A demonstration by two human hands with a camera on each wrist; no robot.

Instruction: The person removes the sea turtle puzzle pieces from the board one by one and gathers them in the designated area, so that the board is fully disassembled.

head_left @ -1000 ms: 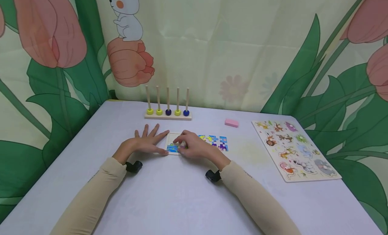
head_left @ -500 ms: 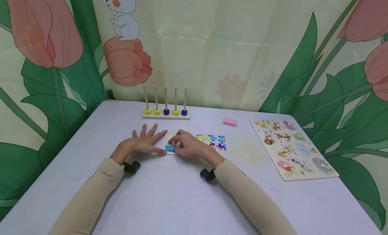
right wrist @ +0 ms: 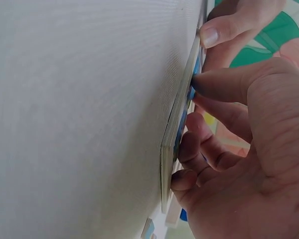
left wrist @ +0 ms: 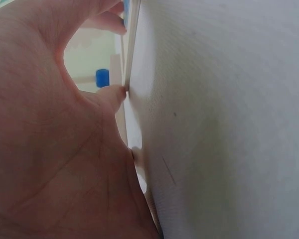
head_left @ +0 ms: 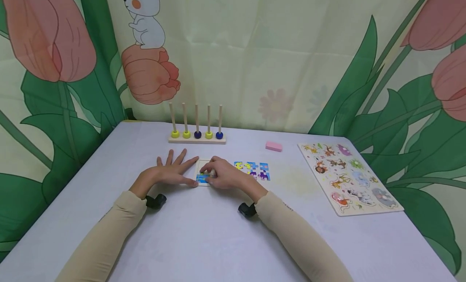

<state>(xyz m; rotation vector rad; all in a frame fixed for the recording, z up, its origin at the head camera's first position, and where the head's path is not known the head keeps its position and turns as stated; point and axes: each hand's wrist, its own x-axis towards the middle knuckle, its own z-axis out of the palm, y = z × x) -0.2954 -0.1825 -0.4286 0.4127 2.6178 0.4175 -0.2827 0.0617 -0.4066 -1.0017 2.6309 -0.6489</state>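
A small wooden puzzle tray (head_left: 204,162) lies mid-table, with blue puzzle pieces (head_left: 201,179) along its near left side. My left hand (head_left: 165,174) has its fingers spread, the thumb and index fingertip at the tray's left edge. My right hand (head_left: 227,174) reaches over the tray with bent fingers. Its thumb and index finger pinch a puzzle piece (right wrist: 194,85) low in the tray; most of that piece is hidden. In the right wrist view the other fingers curl over the tray's side. Several loose puzzle pieces (head_left: 264,167) lie right of the tray, partly behind my right hand.
A wooden peg stand (head_left: 197,140) with yellow and dark blue beads stands behind the tray. A pink block (head_left: 274,146) lies at the back right. On the right side is a large animal puzzle board (head_left: 327,189). A printed curtain (head_left: 225,71) hangs behind the table.
The right hand's fingers have shifted slightly left and closer together over the tray. The left hand stays at the tray's edge. The whole head view has drifted a little.
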